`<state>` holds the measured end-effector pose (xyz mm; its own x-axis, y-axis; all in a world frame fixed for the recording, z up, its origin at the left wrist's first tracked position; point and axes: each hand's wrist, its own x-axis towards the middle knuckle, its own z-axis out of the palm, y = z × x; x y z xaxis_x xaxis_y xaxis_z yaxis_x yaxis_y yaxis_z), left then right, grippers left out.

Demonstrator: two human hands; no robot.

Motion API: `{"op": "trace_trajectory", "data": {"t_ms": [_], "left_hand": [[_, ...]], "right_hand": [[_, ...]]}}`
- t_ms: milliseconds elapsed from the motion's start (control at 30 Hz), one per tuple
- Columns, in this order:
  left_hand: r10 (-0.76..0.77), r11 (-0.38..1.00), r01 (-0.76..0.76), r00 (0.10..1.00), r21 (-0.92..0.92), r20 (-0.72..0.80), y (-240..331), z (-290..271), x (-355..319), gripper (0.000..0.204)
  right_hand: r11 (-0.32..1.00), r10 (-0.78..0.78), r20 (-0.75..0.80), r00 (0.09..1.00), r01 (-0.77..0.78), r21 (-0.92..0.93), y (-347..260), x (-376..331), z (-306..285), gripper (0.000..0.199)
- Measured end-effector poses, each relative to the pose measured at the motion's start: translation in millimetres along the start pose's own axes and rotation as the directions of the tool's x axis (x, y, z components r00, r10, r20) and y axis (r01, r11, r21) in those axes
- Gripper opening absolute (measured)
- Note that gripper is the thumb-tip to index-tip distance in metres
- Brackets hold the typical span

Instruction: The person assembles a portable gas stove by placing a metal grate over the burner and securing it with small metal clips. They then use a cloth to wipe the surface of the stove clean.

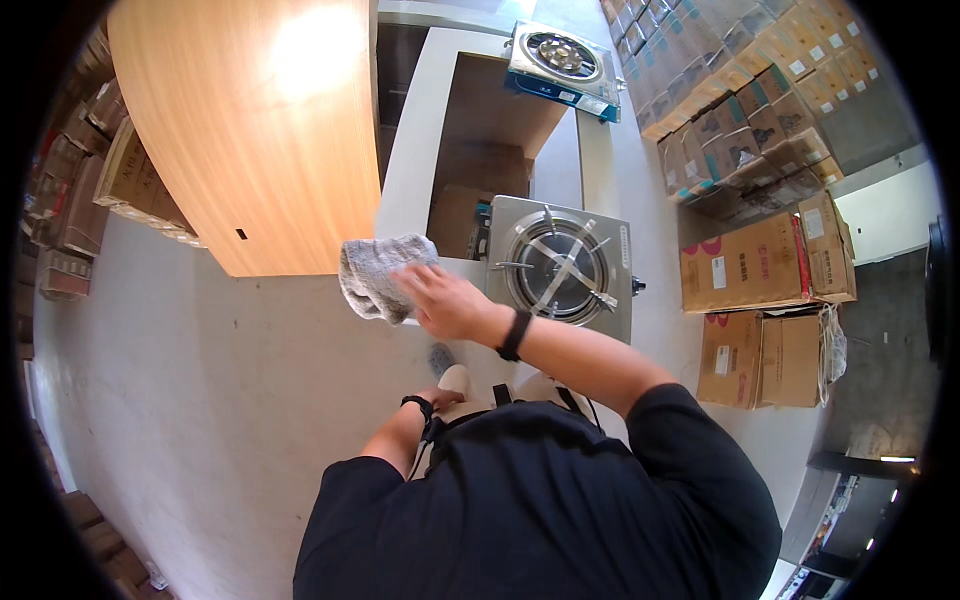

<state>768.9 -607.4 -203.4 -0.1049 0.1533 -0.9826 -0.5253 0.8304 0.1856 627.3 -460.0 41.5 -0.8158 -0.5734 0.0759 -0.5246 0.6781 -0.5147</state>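
Observation:
My right hand (447,303) reaches across to a grey towel (372,275) and has its fingers on it. The towel lies bunched over the near left corner of a white frame stand (410,170), beside the wooden panel. My left hand (446,398) rests against my light trousers at the thigh, with its fingers lying flat and partly hard to make out. Just right of the towel, a gas stove (622,262) with a round burner and metal pan supports sits on the stand, under my right forearm.
A second burner unit (600,75) stands at the stand's far end, beyond the open middle. On the left is a large wooden panel (250,150). Cardboard boxes (740,265) are stacked on the right, more boxes (130,180) at the far left.

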Motion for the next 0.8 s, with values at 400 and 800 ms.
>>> {"op": "trace_trajectory", "data": {"t_ms": [400, 800], "left_hand": [[0.075, 0.961, -0.066, 0.997, -0.269, 0.026, -31, -40, -32, 0.057], [0.539, 0.818, -0.565, 0.818, 0.105, 0.201, -30, -41, 18, 0.036]], "right_hand": [[0.909, 0.3, 0.238, 0.924, -0.201, -0.364, -1, 76, 93, 0.111], [0.98, 0.094, 0.18, 0.979, -0.059, -0.191, -4, 49, 41, 0.037]]}}
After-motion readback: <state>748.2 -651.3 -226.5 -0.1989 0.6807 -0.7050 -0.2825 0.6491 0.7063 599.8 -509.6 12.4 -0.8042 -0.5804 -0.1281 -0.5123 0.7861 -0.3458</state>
